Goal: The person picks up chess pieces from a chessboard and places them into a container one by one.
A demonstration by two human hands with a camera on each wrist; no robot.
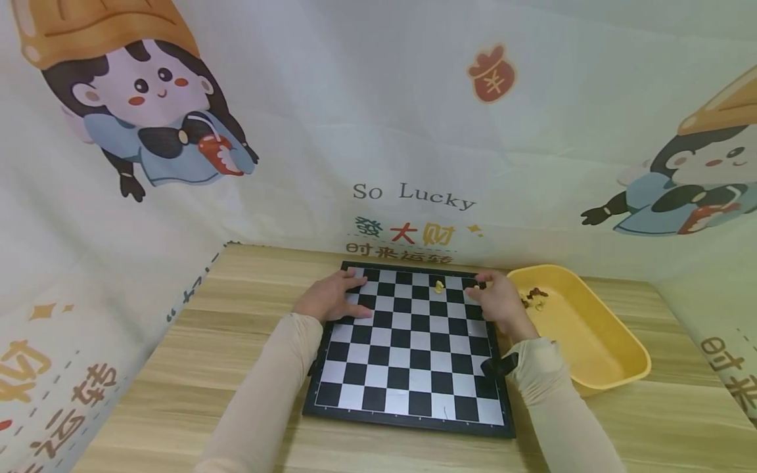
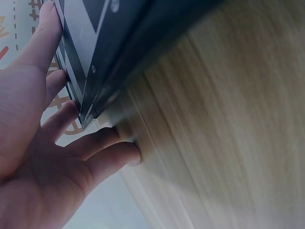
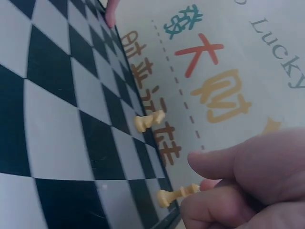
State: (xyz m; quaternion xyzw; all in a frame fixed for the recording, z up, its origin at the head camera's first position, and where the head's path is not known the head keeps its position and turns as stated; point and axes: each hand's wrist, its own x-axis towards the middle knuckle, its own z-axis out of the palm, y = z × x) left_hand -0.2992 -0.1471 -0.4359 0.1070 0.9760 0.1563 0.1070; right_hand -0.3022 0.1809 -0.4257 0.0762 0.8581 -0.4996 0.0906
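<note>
head view: a black-and-white chessboard [image 1: 408, 351] lies on a wooden table [image 1: 207, 368] before a printed cloth backdrop [image 1: 378, 131]. the left hand [image 1: 331, 297] rests on the board's far left corner, fingers spread and fairly straight, gripping nothing. the right hand [image 1: 499, 302] is at the far right corner, fingers curled toward a small yellow piece [image 1: 476, 287]. a second yellow piece [image 1: 439, 286] stands alone in the far row, a few squares to the left. just right of the board sits a yellow tray [image 1: 597, 355] with a few small pieces [image 1: 534, 297] heaped at its far end.

left wrist view: the left hand [image 2: 43, 143] lies open against the board's dark edge [image 2: 124, 62], fingertips [image 2: 128, 155] touching the tabletop beside it. it seems only to steady the board.

right wrist view: the right hand [image 3: 243, 191] pinches a yellow pawn [image 3: 177, 193] between thumb and curled fingers, its base on or just above a square at the board's edge; i cannot tell whether it touches. the other yellow piece [image 3: 148, 120] stands free further along the same row.

judging by this, the step in hand is setting yellow pieces along the far row, with only a couple out so far. the next move calls for seating this pawn squarely on its square, letting go without tipping it, then reaching to the tray for another.
</note>
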